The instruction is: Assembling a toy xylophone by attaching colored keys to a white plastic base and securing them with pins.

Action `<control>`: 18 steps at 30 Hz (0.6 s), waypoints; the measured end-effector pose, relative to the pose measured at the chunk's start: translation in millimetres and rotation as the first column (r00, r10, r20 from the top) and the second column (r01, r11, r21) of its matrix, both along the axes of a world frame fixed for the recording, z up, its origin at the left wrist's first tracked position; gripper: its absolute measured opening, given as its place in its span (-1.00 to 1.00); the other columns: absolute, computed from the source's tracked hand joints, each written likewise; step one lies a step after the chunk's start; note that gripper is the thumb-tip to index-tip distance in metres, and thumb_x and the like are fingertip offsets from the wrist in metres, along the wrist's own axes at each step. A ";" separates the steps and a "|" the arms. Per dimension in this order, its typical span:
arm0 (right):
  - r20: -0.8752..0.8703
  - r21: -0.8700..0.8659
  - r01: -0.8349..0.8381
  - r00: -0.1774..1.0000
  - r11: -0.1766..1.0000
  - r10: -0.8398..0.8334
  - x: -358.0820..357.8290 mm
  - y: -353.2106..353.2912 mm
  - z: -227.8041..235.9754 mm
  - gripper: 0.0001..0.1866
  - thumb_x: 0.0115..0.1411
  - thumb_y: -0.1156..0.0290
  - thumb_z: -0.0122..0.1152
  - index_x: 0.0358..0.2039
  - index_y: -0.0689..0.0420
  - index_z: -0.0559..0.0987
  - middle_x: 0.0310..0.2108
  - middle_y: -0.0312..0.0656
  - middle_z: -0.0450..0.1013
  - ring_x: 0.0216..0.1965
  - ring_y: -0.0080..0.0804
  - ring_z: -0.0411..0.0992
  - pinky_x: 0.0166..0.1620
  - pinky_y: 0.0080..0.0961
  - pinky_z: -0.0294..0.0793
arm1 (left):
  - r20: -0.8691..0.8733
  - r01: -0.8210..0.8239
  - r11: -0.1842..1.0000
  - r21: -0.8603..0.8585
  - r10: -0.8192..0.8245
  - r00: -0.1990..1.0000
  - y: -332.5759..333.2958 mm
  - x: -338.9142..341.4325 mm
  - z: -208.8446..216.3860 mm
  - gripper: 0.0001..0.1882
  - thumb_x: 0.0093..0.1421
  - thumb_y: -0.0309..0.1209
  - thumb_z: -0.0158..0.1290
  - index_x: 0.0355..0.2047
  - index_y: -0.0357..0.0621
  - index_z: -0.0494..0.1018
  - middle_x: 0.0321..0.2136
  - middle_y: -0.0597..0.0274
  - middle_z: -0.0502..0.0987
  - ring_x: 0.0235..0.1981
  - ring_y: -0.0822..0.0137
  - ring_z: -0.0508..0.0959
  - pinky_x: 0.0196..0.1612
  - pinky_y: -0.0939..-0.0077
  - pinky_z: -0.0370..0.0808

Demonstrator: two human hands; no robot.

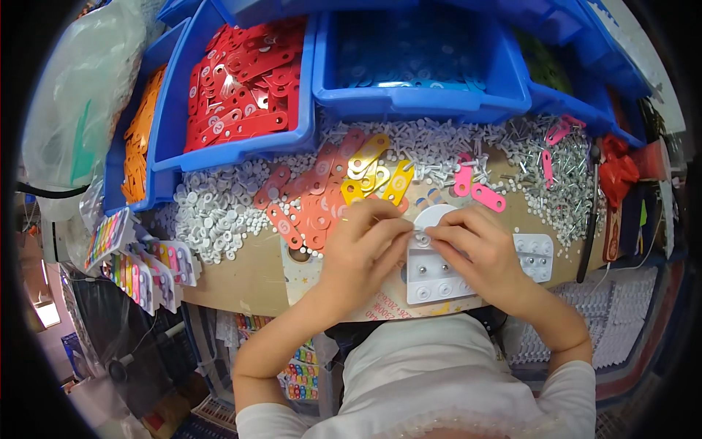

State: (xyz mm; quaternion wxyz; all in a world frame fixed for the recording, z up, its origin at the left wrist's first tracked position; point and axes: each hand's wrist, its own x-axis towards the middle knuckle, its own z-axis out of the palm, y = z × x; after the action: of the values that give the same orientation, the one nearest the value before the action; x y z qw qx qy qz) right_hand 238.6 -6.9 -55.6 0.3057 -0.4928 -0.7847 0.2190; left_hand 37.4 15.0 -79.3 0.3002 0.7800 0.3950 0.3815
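Observation:
A white plastic board point(431, 267) lies at the table's near edge, with round studs and small metal balls on it and a rounded top. My left hand point(365, 249) and my right hand point(479, 249) meet over its upper part. Both have thumb and fingers pinched together around one stud. Whatever the fingertips hold is too small and hidden to name. Part of a second white studded board point(534, 257) shows just right of my right hand. Coral-pink plastic strips point(314, 212) and yellow strips point(368, 155) with holes are piled beyond my left hand.
Blue bins hold red strips point(245, 80), blue strips point(409, 69) and orange strips point(140, 143). White caps point(212, 219) and metal screws point(563, 194) are heaped on the table, with pink strips point(488, 196) among the parts. Finished-looking colourful boards point(150, 267) hang over the left edge.

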 end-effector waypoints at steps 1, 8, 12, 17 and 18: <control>-0.011 -0.006 0.016 1.000 1.000 -0.016 0.0 -0.2 0.7 -0.79 -0.04 0.59 0.33 -0.33 0.20 0.61 -0.35 -0.18 0.46 -0.34 -0.25 0.44 -0.28 -0.40 0.43 | 0.025 -0.093 0.993 -0.070 0.094 0.995 0.7 -0.4 2.4 -0.67 -0.18 -0.54 0.27 -0.31 -0.14 0.55 -0.27 0.22 0.52 -0.31 0.19 0.54 -0.31 0.40 0.45; 0.004 -0.009 0.039 0.999 0.999 -0.039 0.2 -6.0 4.4 -0.74 -0.07 0.61 0.34 -0.30 0.19 0.62 -0.31 -0.17 0.48 -0.32 -0.27 0.45 -0.29 -0.41 0.46 | -0.291 0.168 0.894 0.415 -0.044 0.956 -2.7 0.6 2.2 -0.68 -0.21 -0.46 0.20 -0.33 -0.13 0.55 -0.21 0.31 0.56 -0.20 0.29 0.50 -0.21 0.36 0.33; 0.036 0.042 0.000 0.999 0.999 -0.002 1.9 -7.8 -1.2 -0.71 -0.10 0.61 0.34 -0.27 0.19 0.63 -0.31 -0.18 0.48 -0.31 -0.29 0.47 -0.30 -0.43 0.47 | -0.384 0.217 0.846 0.488 -0.016 0.923 -2.4 0.5 4.3 -0.66 -0.18 -0.46 0.17 -0.30 -0.13 0.55 -0.18 0.32 0.55 -0.19 0.30 0.48 -0.20 0.32 0.33; 0.018 0.085 0.002 1.000 0.996 -0.004 4.5 -8.7 -2.6 -0.68 -0.13 0.62 0.34 -0.26 0.19 0.63 -0.30 -0.20 0.48 -0.31 -0.31 0.47 -0.32 -0.45 0.49 | -0.387 0.296 0.855 0.425 -0.125 0.914 11.2 -3.8 6.6 -0.62 -0.19 -0.43 0.14 -0.26 -0.12 0.55 -0.16 0.31 0.54 -0.21 0.32 0.48 -0.24 0.37 0.38; 0.045 0.100 -0.014 0.999 0.995 0.010 4.6 -8.8 -3.5 -0.67 -0.14 0.62 0.34 -0.26 0.20 0.63 -0.30 -0.20 0.48 -0.31 -0.30 0.47 -0.32 -0.45 0.49 | -0.388 0.302 0.852 0.427 -0.130 0.913 12.8 -4.9 5.7 -0.62 -0.19 -0.43 0.14 -0.26 -0.12 0.55 -0.16 0.31 0.54 -0.21 0.32 0.48 -0.24 0.37 0.38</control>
State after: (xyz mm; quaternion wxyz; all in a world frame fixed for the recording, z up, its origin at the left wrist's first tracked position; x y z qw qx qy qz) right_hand 243.2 -15.7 -59.0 0.3111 -0.4769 -0.8043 0.1700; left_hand 32.5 27.8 -73.6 0.0662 0.9240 0.2432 0.2876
